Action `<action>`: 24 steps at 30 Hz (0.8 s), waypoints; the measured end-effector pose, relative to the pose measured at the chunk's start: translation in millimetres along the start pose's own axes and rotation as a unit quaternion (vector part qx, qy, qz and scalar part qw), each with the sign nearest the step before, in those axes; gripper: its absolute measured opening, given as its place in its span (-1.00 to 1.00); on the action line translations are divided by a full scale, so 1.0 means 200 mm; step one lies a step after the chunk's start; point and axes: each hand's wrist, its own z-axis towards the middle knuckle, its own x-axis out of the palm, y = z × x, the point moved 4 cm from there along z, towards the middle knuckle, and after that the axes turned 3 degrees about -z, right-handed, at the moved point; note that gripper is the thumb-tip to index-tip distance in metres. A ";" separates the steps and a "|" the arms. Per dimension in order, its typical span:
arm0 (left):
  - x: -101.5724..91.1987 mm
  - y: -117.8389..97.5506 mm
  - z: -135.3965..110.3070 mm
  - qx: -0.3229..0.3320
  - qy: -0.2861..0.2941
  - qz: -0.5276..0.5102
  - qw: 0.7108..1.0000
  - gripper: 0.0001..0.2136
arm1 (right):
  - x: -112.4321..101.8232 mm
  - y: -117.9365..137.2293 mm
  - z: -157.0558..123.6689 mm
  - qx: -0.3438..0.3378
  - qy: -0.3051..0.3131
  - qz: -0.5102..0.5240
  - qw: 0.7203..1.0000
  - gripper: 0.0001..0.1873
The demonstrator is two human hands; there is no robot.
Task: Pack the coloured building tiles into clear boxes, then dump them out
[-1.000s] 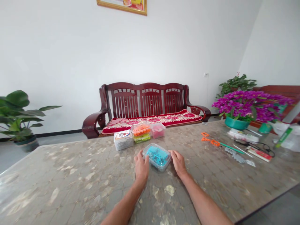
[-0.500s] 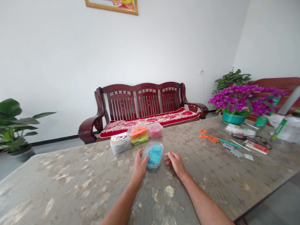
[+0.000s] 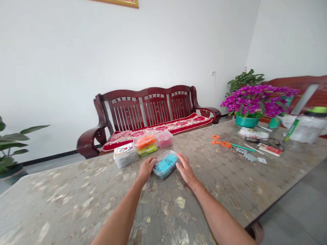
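A clear plastic box (image 3: 165,164) of small blue pieces is held between my two hands above the near middle of the table. My left hand (image 3: 147,167) grips its left side, thumb near the rim. Against the right side rests my right hand (image 3: 186,167), its fingers along the edge. Just beyond it stand a clear box of grey pieces (image 3: 125,155) with a printed label, a box of orange pieces (image 3: 145,140) stacked on one of yellow-green pieces (image 3: 148,150), and a box of pink pieces (image 3: 164,140).
To the right on the patterned table (image 3: 84,190) lie orange linked pieces (image 3: 226,144), a green stick (image 3: 242,147), grey pieces (image 3: 246,154), glasses (image 3: 270,142) and a red-and-white box (image 3: 269,149). Purple flowers (image 3: 258,100) and a bottle (image 3: 310,126) stand farther right. Behind is a wooden bench (image 3: 150,109).
My right hand has moved from beside the blue box onto its right side. The box has turned and tilted between my hands. The view has shifted slightly right.
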 end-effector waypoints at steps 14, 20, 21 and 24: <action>0.03 0.04 -0.21 -0.031 -0.145 0.034 0.988 -0.56 | -0.09 0.04 0.00 0.061 -0.098 -0.017 0.993 -0.67; 0.08 0.06 -0.30 -0.007 -0.109 0.017 0.994 -0.57 | -0.07 0.01 0.01 0.139 -0.076 0.087 0.984 -0.57; 0.08 0.06 -0.30 -0.004 -0.106 0.013 0.994 -0.56 | -0.06 0.00 0.01 0.151 -0.081 0.092 0.981 -0.56; 0.08 0.05 -0.30 0.009 -0.086 -0.001 0.996 -0.55 | -0.07 -0.02 0.01 0.170 -0.103 0.099 0.975 -0.51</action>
